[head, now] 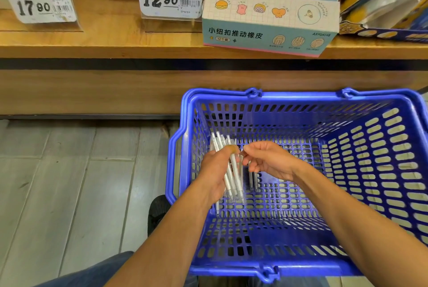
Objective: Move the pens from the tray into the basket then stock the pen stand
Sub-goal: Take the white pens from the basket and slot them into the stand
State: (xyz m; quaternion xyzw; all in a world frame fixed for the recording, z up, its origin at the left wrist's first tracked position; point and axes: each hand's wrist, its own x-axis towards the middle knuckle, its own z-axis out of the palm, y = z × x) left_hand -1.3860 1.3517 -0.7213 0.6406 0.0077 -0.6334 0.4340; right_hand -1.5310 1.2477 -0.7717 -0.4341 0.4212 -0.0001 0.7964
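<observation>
Beneath both hands sits a blue slotted plastic basket (pixel 301 110). Left hand (pixel 214 172) grips a bundle of slim white pens (pixel 232 171). Right hand (pixel 268 159) curls beside them; what it pinches is unclear.

Left hand (pixel 214 171): curled, thumb on top, a bundle of pens (pixel 231 171) gripped.
Right hand (pixel 268 160): just beside the left, fingers bent; a grip cannot be told.
Forearms: extended forward, bare.
</observation>
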